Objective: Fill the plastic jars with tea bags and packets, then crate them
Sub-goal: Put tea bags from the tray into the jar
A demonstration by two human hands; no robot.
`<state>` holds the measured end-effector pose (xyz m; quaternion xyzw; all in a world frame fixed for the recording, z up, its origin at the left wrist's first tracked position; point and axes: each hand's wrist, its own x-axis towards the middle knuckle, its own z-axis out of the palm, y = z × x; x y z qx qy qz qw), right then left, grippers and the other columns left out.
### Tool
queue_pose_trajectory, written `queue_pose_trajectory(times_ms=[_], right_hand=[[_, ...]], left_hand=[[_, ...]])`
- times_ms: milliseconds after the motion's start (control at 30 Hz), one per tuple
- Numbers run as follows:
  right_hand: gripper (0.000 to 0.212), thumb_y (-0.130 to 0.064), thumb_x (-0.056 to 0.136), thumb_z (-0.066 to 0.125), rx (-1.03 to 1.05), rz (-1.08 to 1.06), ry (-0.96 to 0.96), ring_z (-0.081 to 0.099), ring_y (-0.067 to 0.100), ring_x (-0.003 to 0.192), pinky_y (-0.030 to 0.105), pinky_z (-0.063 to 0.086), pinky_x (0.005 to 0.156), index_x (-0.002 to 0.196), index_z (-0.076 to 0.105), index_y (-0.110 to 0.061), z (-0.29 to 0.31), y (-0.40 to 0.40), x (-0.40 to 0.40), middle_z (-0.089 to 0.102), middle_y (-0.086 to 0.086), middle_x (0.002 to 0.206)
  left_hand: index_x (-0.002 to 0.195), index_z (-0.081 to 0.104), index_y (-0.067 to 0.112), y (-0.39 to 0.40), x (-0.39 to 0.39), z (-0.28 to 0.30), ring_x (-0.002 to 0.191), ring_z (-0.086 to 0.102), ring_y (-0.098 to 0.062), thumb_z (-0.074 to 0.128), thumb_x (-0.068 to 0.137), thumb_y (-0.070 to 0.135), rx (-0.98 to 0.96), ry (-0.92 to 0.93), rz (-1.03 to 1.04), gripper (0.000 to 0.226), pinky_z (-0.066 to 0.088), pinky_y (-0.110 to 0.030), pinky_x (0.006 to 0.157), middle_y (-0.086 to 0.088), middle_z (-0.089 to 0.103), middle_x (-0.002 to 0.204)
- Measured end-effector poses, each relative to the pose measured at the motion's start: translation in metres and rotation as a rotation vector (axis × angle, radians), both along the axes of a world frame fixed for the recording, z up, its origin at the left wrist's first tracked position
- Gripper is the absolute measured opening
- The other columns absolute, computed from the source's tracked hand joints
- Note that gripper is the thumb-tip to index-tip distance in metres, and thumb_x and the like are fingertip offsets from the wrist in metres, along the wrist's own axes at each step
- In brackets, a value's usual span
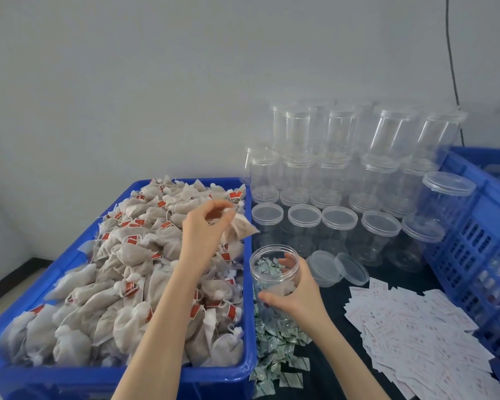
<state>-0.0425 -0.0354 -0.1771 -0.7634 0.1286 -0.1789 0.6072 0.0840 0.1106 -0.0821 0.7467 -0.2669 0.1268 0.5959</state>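
Both forearms come in from the bottom edge. Right hand [296,290] wraps around the open plastic jar [274,281], thumb in front, fingers curled behind the rim; jar stands on the dark table [338,336] just right of the blue tub [168,376], w/ a tea bag already at its bottom. Left hand [207,223] is raised over the tub's right edge, fingertips pinching one tea bag [240,228] by its top, bag hanging above and left of the jar mouth. Tub is heaped w/ tea bags [122,269], red tags showing. Small green-white packets [274,350] lie scattered btwn tub and jar, toward the table's near edge. Two loose lids [338,268] sit just right of the jar. Lidded empty jars [358,180] are stacked in rows at the table's back. White slips [416,336] fan out at the near right, beside a blue crate [479,241] on the right edge.
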Motion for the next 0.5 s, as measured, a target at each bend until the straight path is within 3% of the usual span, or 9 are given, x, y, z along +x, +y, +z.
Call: queue_pose_trajectory(times_ms=[67, 133, 300, 367, 433, 500], right_hand=[[0.087, -0.051, 0.039, 0.084, -0.005, -0.001, 0.000, 0.054, -0.008, 0.111, 0.012, 0.043, 0.086, 0.115, 0.044, -0.048, -0.001, 0.001, 0.001, 0.057, -0.023, 0.119], [0.087, -0.051, 0.039, 0.085, -0.006, -0.006, -0.008, 0.054, -0.012, 0.109, 0.011, 0.043, 0.084, 0.115, 0.044, -0.049, -0.001, 0.001, 0.002, 0.058, -0.024, 0.118], [0.088, -0.048, 0.041, 0.087, -0.003, -0.006, -0.041, 0.058, -0.009, 0.105, 0.013, 0.048, 0.079, 0.120, 0.046, -0.045, -0.001, 0.001, 0.003, 0.061, -0.024, 0.114], [0.087, -0.047, 0.041, 0.086, -0.010, -0.003, -0.053, 0.056, -0.012, 0.104, 0.006, 0.046, 0.078, 0.119, 0.046, -0.045, -0.001, 0.001, 0.003, 0.059, -0.032, 0.112], [0.086, -0.048, 0.041, 0.084, -0.035, -0.007, -0.060, 0.053, -0.017, 0.105, 0.000, 0.041, 0.078, 0.118, 0.046, -0.045, -0.001, 0.002, 0.002, 0.054, -0.041, 0.111], [0.084, -0.045, 0.042, 0.086, -0.027, -0.024, -0.064, 0.054, -0.017, 0.103, 0.000, 0.041, 0.077, 0.117, 0.047, -0.044, -0.002, 0.001, 0.000, 0.057, -0.037, 0.110]], left_hand=[[0.088, 0.062, 0.038, -0.004, -0.006, 0.002, 0.081, 0.062, 0.008, 0.065, 0.088, 0.014, -0.114, 0.034, -0.075, 0.024, 0.046, -0.005, 0.070, 0.028, 0.067, 0.083], [0.088, 0.063, 0.035, -0.009, -0.010, 0.001, 0.081, 0.063, 0.004, 0.066, 0.087, 0.011, -0.103, 0.058, -0.182, 0.024, 0.049, -0.009, 0.072, 0.025, 0.068, 0.085], [0.090, 0.066, 0.032, -0.018, -0.016, -0.007, 0.086, 0.065, 0.000, 0.068, 0.085, 0.014, 0.252, 0.007, -0.460, 0.019, 0.051, -0.015, 0.080, 0.019, 0.069, 0.089], [0.091, 0.066, 0.034, -0.020, -0.017, -0.011, 0.090, 0.064, 0.003, 0.068, 0.085, 0.015, 0.377, 0.003, -0.532, 0.020, 0.050, -0.012, 0.081, 0.020, 0.069, 0.090], [0.090, 0.065, 0.037, -0.017, -0.016, -0.009, 0.088, 0.064, 0.005, 0.067, 0.086, 0.015, 0.390, -0.003, -0.498, 0.022, 0.049, -0.009, 0.078, 0.022, 0.069, 0.089], [0.083, 0.066, 0.038, -0.010, -0.008, -0.008, 0.082, 0.063, 0.005, 0.067, 0.086, 0.014, 0.397, -0.032, -0.358, 0.023, 0.048, -0.008, 0.073, 0.023, 0.068, 0.083]])
